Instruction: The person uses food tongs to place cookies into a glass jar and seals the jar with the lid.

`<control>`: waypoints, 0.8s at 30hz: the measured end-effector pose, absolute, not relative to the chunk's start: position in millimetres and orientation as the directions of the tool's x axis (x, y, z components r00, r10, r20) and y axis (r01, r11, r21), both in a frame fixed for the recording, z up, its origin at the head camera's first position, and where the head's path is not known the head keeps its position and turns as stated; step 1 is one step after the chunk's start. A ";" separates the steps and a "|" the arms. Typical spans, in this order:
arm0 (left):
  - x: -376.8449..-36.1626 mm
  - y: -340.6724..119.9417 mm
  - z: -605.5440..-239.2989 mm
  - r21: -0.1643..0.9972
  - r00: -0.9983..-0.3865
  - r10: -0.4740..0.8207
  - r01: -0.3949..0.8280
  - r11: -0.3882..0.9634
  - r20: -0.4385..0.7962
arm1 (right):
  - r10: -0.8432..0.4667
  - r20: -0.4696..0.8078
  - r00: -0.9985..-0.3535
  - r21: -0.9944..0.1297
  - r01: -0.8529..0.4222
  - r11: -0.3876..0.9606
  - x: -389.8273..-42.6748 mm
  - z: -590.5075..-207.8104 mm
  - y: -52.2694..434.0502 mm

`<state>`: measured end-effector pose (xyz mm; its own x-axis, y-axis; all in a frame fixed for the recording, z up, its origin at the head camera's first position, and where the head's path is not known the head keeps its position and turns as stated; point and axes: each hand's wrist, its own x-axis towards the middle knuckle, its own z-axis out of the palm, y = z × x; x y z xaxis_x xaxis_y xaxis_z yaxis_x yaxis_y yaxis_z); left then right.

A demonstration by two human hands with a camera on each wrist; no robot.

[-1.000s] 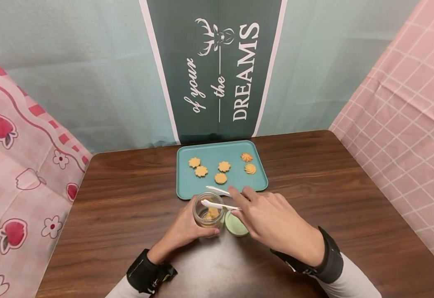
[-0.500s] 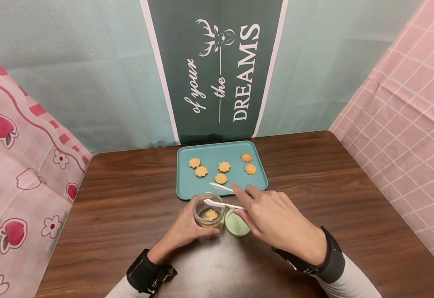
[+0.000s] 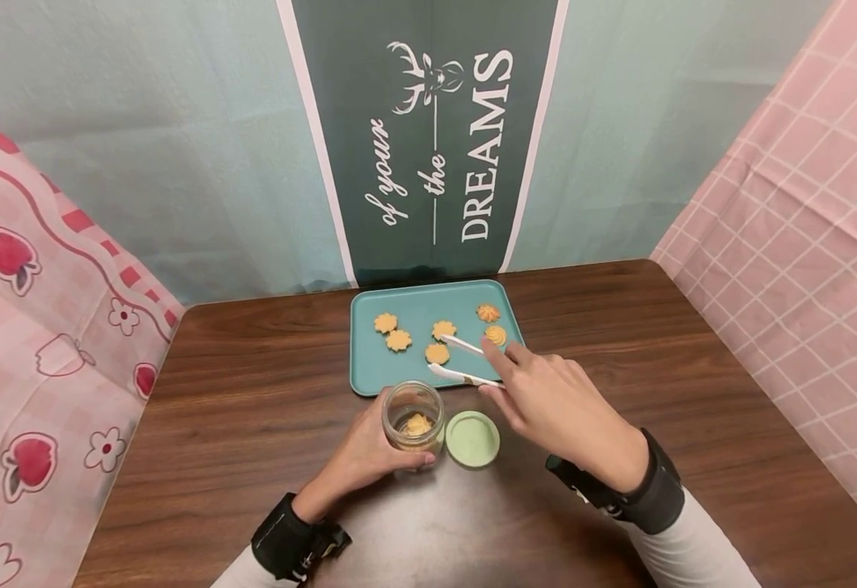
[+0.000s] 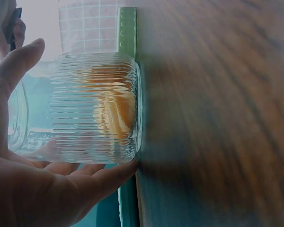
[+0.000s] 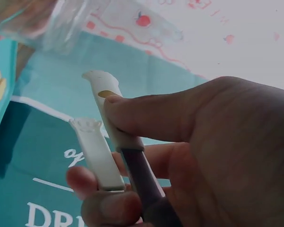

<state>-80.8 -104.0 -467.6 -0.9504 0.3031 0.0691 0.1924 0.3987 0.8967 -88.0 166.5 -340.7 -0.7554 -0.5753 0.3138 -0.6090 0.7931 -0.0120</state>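
My left hand (image 3: 365, 457) grips a ribbed glass jar (image 3: 413, 416) standing on the wooden table; a cookie (image 4: 114, 116) lies inside it. In the left wrist view my fingers (image 4: 19, 71) wrap around the jar (image 4: 97, 106). My right hand (image 3: 546, 400) holds white tongs (image 3: 461, 359), their tips spread apart over the teal tray (image 3: 369, 367) on either side of a round cookie (image 3: 437, 354). In the right wrist view my fingers (image 5: 146, 118) pinch the tongs (image 5: 102, 132), which hold nothing. Several cookies (image 3: 397, 339) lie on the tray.
A green jar lid (image 3: 473, 438) lies flat on the table just right of the jar. A dark banner (image 3: 428, 139) hangs behind the tray, with pink cloth walls (image 3: 803, 212) at both sides. Bare tabletop (image 3: 693, 359) extends left and right.
My right hand has carried the tongs away from over the jar, forward and right, to the tray's cookies. The left hand and the jar have stayed put.
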 end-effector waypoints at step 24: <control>-81.1 -103.7 -468.8 0.899 -0.949 0.304 0.200 0.390 0.080 | -0.447 0.158 -0.881 -0.104 -0.465 0.879 -147.7 -376.7 196.5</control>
<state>-81.1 -103.7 -468.8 -0.9493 0.3040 0.0796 0.2002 0.3901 0.8987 -147.7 196.5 -376.7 -0.8805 -0.4467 0.1584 -0.4648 0.8792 -0.1043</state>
